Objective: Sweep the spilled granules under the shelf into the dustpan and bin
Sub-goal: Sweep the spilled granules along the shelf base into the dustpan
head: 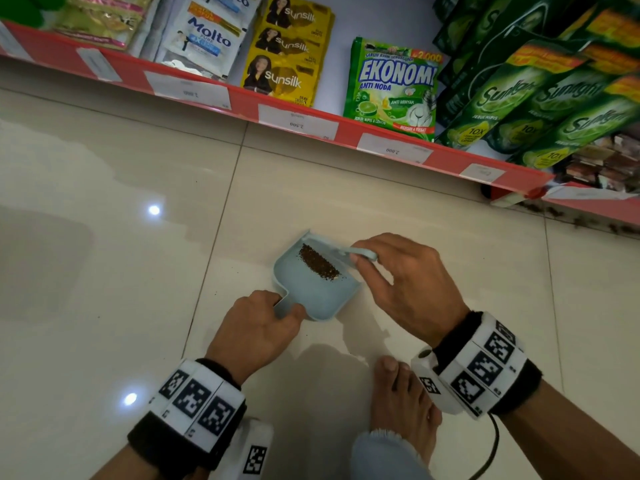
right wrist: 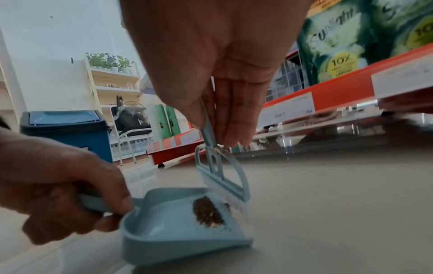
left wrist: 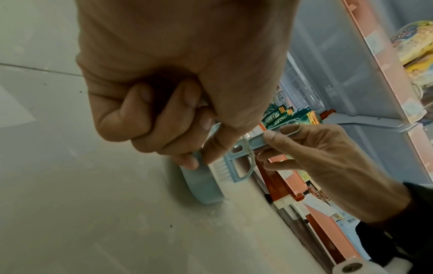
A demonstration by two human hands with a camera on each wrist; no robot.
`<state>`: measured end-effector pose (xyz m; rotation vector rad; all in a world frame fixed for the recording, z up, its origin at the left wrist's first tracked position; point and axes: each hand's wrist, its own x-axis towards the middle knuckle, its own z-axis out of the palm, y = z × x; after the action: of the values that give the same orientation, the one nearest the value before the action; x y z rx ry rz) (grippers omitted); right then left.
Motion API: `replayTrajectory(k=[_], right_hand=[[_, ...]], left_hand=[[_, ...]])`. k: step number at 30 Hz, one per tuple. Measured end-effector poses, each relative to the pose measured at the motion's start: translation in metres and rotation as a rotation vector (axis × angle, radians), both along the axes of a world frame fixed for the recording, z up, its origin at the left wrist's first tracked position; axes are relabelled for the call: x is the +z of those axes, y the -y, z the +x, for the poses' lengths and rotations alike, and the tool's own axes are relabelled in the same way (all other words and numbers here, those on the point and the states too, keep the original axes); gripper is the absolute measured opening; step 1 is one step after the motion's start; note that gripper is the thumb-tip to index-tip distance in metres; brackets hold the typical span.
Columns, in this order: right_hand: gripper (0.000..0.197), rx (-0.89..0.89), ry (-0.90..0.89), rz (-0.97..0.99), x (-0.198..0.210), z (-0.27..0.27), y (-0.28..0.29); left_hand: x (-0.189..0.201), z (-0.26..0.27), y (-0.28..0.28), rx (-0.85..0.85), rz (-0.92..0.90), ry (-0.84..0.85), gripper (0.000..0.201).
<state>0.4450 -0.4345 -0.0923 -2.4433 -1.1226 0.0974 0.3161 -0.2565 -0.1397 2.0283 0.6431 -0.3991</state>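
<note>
A small pale-blue dustpan (head: 313, 299) (right wrist: 164, 222) lies on the tiled floor in front of the red shelf. A strip of brown granules (head: 318, 263) (right wrist: 207, 212) sits inside it near the lip. My left hand (head: 256, 327) (left wrist: 164, 118) grips the dustpan's short handle. My right hand (head: 405, 285) (right wrist: 218, 74) pinches the thin handle of a pale-blue hand brush (right wrist: 222, 178) (left wrist: 239, 166), whose bristles stand at the pan's lip beside the granules. More dark granules (head: 588, 220) lie along the shelf's foot at the right.
The red-edged bottom shelf (head: 311, 119) holds sachets and green detergent pouches (head: 540, 102). A blue bin with a swing lid (right wrist: 68, 129) stands on the floor further off to the left. My bare foot (head: 401, 400) rests just behind the pan. Glossy floor tiles stretch to the left.
</note>
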Motion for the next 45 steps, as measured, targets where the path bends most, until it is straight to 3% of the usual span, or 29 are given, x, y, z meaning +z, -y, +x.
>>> replayTrajectory(k=[5, 8, 12, 19, 22, 25, 28, 32, 35, 38, 41, 45], right_hand=[[0.021, -0.132, 0.117, -0.132, 0.005, 0.012, 0.003], [0.024, -0.071, 0.066, -0.235, 0.001, 0.006, 0.001], [0.022, -0.015, -0.036, -0.103, -0.003, -0.008, -0.002], [0.025, -0.201, 0.198, -0.258, 0.005, 0.0, -0.006], [0.031, -0.088, 0.098, -0.355, 0.002, -0.003, -0.011], [0.032, -0.044, -0.031, -0.254, 0.003, -0.007, -0.014], [0.028, -0.151, 0.055, -0.146, 0.007, -0.003, -0.015], [0.026, -0.209, 0.14, -0.253, 0.008, 0.005, -0.015], [0.03, -0.102, 0.032, -0.319, 0.003, -0.001, -0.016], [0.03, -0.092, -0.064, -0.181, 0.004, -0.008, -0.016], [0.023, -0.135, 0.057, -0.113, 0.008, -0.006, -0.018], [0.026, -0.189, 0.115, -0.251, 0.009, 0.002, -0.02]], left_hand=[[0.005, 0.002, 0.002, 0.004, 0.024, -0.023, 0.048], [0.008, 0.002, 0.002, 0.007, 0.023, -0.045, 0.047], [0.009, -0.001, 0.001, 0.003, 0.038, -0.053, 0.048], [0.008, -0.004, 0.0, 0.029, 0.045, -0.087, 0.048], [0.009, -0.003, -0.001, 0.033, 0.04, -0.097, 0.047], [0.008, -0.004, -0.003, 0.023, 0.042, -0.113, 0.045], [0.007, -0.005, -0.004, 0.031, 0.03, -0.121, 0.045], [0.007, -0.006, -0.004, 0.029, 0.052, -0.119, 0.046], [0.008, -0.005, -0.004, 0.033, 0.054, -0.129, 0.044], [0.007, -0.006, -0.006, 0.03, 0.051, -0.141, 0.043], [0.006, -0.007, -0.008, 0.028, 0.056, -0.15, 0.043], [0.006, -0.01, -0.011, 0.014, 0.081, -0.163, 0.043]])
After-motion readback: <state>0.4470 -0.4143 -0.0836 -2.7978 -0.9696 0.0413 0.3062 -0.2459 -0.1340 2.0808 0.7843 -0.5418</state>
